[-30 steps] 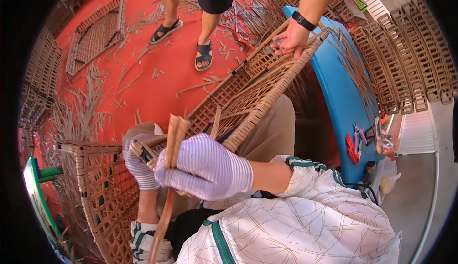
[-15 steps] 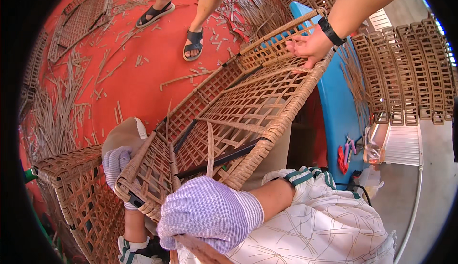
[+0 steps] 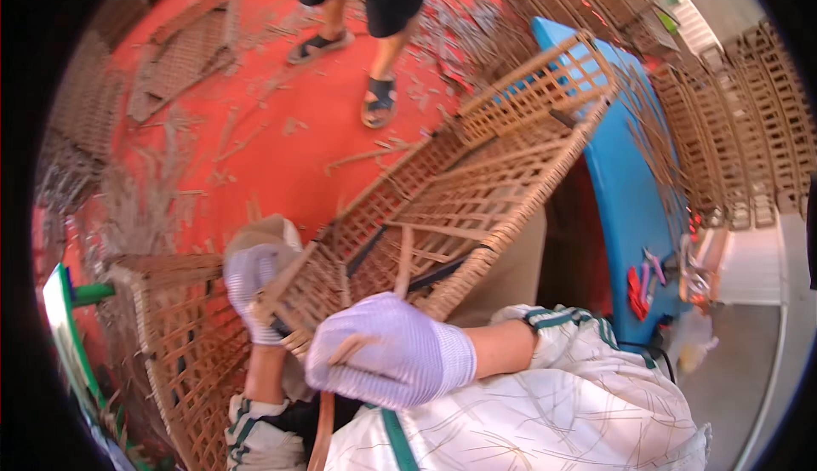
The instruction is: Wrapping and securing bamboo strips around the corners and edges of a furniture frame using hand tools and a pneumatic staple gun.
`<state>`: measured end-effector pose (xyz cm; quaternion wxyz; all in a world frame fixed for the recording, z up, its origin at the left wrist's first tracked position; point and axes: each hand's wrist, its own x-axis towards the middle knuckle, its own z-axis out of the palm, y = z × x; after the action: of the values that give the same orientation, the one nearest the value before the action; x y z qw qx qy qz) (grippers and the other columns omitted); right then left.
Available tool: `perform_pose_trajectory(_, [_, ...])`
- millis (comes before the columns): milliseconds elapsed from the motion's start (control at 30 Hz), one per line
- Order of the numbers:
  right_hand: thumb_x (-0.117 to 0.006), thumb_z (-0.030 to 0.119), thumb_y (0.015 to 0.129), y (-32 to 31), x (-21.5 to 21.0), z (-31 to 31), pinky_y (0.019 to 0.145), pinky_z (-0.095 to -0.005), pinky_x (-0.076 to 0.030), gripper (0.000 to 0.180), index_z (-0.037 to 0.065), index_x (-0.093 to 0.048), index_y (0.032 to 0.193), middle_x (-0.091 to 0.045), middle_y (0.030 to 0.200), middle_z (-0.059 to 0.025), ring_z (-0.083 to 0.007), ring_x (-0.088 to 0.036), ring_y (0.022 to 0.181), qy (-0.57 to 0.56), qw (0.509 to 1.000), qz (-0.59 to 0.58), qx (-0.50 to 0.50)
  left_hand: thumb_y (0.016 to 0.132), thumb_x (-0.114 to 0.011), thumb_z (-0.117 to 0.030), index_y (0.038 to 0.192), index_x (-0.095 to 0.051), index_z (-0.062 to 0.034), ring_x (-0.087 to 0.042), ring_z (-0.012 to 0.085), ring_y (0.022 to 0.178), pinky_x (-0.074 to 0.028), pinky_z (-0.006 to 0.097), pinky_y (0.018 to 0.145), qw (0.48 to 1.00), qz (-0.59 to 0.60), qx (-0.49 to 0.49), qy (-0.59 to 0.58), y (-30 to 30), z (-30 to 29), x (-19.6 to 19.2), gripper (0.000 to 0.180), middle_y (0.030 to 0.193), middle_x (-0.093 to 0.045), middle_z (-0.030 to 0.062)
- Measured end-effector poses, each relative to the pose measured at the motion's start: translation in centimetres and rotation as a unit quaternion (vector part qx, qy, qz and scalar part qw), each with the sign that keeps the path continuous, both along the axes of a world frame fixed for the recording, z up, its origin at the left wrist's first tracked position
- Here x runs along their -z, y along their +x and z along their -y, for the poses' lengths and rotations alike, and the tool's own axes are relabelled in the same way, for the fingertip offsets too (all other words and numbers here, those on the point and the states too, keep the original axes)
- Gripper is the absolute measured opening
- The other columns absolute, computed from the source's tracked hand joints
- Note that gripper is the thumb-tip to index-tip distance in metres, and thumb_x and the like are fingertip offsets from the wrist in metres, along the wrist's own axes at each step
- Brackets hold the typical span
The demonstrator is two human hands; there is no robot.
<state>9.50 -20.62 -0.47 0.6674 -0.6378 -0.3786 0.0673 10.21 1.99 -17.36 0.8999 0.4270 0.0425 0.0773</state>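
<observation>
A long brown woven rattan lattice panel [image 3: 477, 190] lies tilted across the person's lap, its near end low at the left and its far end rising toward the upper right, where it rests against the curved blue worktop [image 3: 625, 190]. The left hand [image 3: 255, 288], in a pale lilac knitted glove, is closed around the near corner of the panel, fingers wrapped over its edge. The right hand [image 3: 387, 352], gloved the same way, is closed on a flat tan rattan strip [image 3: 323, 428] that runs down from the fist toward the lower edge of the view; the fist sits just beside the panel's near edge, close to the left hand but not touching it. A second brown woven rattan frame [image 3: 179, 343] stands on the red floor [image 3: 281, 156] at the person's left, just beside the left forearm. Loose rattan offcuts [image 3: 145, 207] are scattered over the floor. Another person's legs in dark sandals [image 3: 379, 101] stand on the floor beyond the panel. Small red and purple hand tools [image 3: 642, 279] lie on the worktop at the right, well apart from both hands.
</observation>
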Motion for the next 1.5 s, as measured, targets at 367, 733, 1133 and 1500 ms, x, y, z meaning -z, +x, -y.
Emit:
perform_pose_trajectory(367, [-0.056, 0.01, 0.1, -0.5, -0.6, -0.7, 0.059, -0.026, -0.049, 0.018, 0.0, -0.066, 0.089, -0.062, 0.071, -0.0036, -0.0086, -0.058, 0.062, -0.052, 0.991, -0.108, 0.052, 0.094, -0.053, -0.011, 0.085, -0.067, -0.0004, -0.061, 0.0171, 0.072, -0.05, 0.03, 0.068, 0.895, -0.005, -0.162, 0.416, 0.0, 0.0, -1.0, 0.02, 0.08, -0.064, 0.0064])
perform_pose_trajectory(733, [-0.057, 0.017, 0.102, -0.8, -0.2, -0.9, 0.058, -0.0264, -0.047, 0.024, -0.004, -0.066, 0.096, -0.062, 0.068, -0.005, -0.0091, -0.057, 0.06, -0.019, 0.988, -0.152, 0.034, 0.098, -0.059, -0.017, 0.106, -0.067, -0.0001, -0.058, 0.0102, 0.079, -0.047, 0.026, 0.073, 0.895, 0.226, -0.192, 0.332, -5.1, 1.2, -31.0, 0.02, 0.089, -0.064, 0.0036])
perform_pose_trajectory(1133, [-0.056, 0.025, 0.103, -2.2, -0.3, -0.6, 0.054, -0.0206, -0.042, 0.028, 0.004, -0.067, 0.088, -0.058, 0.067, 0.0023, -0.0047, -0.053, 0.058, -0.01, 0.978, -0.196, 0.065, 0.096, -0.052, -0.023, 0.092, -0.056, -0.0011, -0.052, 0.0155, 0.074, -0.045, 0.031, 0.069, 0.698, 0.378, -0.31, 0.524, -18.3, 5.3, -44.7, 0.023, 0.081, -0.055, 0.0065])
perform_pose_trajectory(1500, [-0.056, 0.02, 0.102, -1.4, -0.1, -0.9, 0.054, -0.0216, -0.041, 0.024, 0.002, -0.067, 0.09, -0.058, 0.068, 0.0007, -0.0047, -0.05, 0.057, -0.013, 0.98, -0.184, 0.067, 0.096, -0.053, -0.022, 0.091, -0.056, -0.0014, -0.052, 0.0158, 0.074, -0.045, 0.031, 0.069, 0.712, 0.35, -0.293, 0.533, -17.0, 5.0, -43.9, 0.022, 0.081, -0.055, 0.0066])
